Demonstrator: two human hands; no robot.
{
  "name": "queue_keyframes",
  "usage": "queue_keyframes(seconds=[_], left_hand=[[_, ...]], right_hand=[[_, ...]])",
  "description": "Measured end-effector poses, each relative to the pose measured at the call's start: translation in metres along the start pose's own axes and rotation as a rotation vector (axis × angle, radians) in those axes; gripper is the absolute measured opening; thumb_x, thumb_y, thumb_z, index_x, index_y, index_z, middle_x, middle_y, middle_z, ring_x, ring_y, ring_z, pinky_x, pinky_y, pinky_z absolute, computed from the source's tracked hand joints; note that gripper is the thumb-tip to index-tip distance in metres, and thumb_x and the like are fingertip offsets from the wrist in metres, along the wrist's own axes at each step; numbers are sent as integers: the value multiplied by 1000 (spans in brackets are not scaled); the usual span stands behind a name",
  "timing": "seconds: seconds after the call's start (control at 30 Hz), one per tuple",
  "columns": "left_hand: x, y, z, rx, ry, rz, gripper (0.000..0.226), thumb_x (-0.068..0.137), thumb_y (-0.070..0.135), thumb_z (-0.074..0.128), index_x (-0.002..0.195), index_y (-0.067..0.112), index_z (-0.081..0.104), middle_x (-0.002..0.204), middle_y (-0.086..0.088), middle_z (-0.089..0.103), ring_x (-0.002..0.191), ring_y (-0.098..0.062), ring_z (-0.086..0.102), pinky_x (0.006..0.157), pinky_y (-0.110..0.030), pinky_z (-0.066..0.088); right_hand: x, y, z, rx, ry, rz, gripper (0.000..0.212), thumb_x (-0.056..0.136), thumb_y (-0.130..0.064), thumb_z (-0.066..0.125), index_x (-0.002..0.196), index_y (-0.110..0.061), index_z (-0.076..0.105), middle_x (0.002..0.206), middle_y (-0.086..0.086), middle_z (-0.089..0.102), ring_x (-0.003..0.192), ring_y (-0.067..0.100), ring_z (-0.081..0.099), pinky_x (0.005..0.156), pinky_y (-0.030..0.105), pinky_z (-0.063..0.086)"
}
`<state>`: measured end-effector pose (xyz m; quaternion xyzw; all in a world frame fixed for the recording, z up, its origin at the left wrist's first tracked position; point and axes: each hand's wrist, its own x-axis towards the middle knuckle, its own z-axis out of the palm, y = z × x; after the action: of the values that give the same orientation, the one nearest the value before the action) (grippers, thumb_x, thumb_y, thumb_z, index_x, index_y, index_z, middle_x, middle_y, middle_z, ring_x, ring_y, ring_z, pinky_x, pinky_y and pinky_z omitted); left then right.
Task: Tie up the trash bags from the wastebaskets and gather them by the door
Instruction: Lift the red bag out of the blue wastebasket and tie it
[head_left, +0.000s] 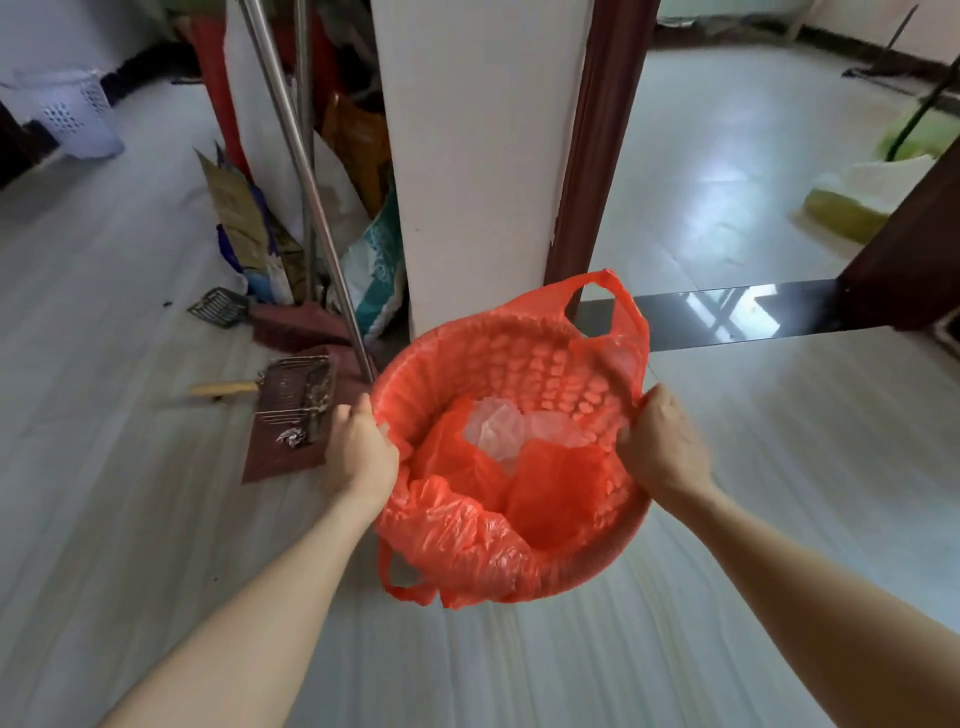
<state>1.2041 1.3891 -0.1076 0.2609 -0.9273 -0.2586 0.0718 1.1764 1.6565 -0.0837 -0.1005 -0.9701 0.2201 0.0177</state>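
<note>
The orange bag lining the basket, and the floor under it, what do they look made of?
Orange bag: thin glossy plastic film, by its crinkles, shine and the basket holes showing through. Floor: smooth, glossy pale surface with reflections, probably tile or vinyl; can't tell which.

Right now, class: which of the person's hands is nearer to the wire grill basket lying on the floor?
Left. The left hand grips the red-bagged wastebasket's rim right beside the wire grill basket; the right hand grips the opposite rim, across the wastebasket.
</note>
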Motion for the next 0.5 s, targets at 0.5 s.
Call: queue_keyframes(seconds=[0.5], left_hand=[[-28,-11,-33,110,-87,141,46,91,30,50,131,7,46,128,-19,48,116,-38,51,91,-44,44]], right_hand=[[-61,-31,-56,-474,-10,-335,41,96,-36,30,97,-8,60,103,16,66,97,36,62,69,34,40]])
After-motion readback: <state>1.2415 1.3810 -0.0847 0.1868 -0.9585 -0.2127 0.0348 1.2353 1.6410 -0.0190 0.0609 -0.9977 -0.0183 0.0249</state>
